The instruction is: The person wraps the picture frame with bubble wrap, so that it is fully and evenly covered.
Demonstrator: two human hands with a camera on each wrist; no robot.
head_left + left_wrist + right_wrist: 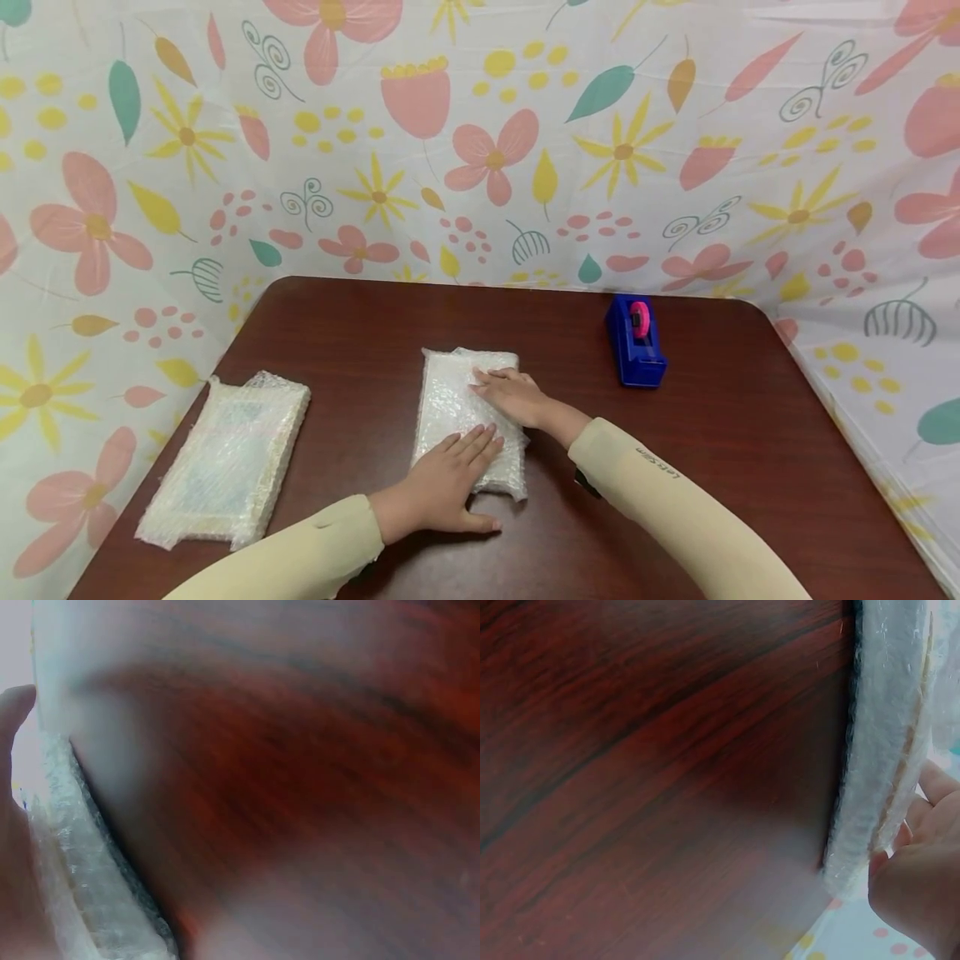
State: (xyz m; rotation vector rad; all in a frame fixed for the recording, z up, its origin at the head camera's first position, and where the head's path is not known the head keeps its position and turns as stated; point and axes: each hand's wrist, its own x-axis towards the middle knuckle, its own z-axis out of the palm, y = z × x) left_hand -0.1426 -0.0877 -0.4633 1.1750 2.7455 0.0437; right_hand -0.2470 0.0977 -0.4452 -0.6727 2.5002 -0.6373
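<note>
A flat rectangular package in bubble wrap [448,390] lies on the dark wooden table in the middle of the head view. My left hand [448,485] rests across its lower part with fingers straight and the thumb spread out past the near edge. Over its upper right part lies my right hand [516,397], fingers extended on the wrap. The left wrist view catches the package's wrapped edge [101,877] beside part of the left hand [26,892]. In the right wrist view, the right hand [922,877] touches the wrapped side [881,742].
Another bubble-wrapped rectangular package [225,458] lies at the table's left edge. A blue tape dispenser [636,346] with a pink roll stands at the back right of the table [720,467]. A floral cloth [495,167] hangs behind and along the sides.
</note>
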